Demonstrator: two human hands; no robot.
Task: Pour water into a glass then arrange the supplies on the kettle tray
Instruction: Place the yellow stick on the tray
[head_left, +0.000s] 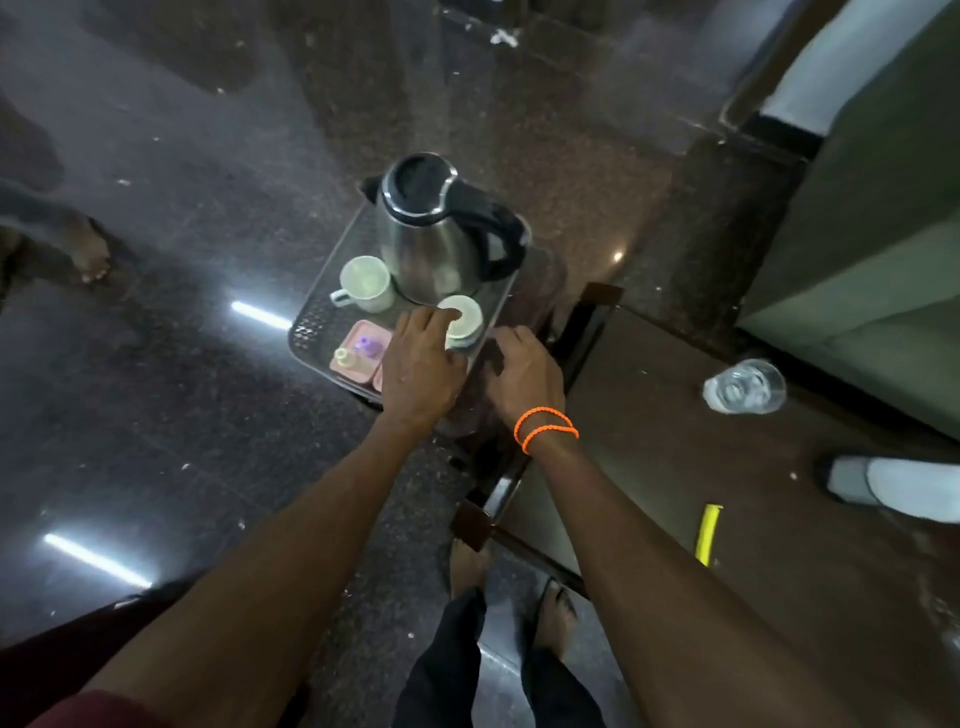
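Here, the biggest thing is the dark polished floor (182, 260), which reflects strip lights. At the right stands a low brown table (727, 493); on it, near the far edge, stands a clear glass (744, 387) with water in it, well apart from the tray. A yellow stick-like thing (707, 535) and a white object (904, 488) also lie on this table.

Just beside the table's far-left corner is the perforated dark tray (311, 325). At the back of it stands the steel kettle (434, 234) with a black lid and black handle — upright, handle toward the right. In front of the kettle, at the left, a white cup (366, 283) stands upright with its handle pointing left. A second white cup (462, 322) stands at the right, close to the kettle's base. In the near-left corner of the tray there is a pink holder (358, 348) with small sachets or bottles; I cannot tell exactly which.

The left hand (421, 364) reaches over the tray, and its fingers curl on the near rim of the second cup — gripping it. The right hand (524, 374), with orange bands on the wrist, rests at the tray's right edge with bent fingers; whether it holds the edge I cannot tell.
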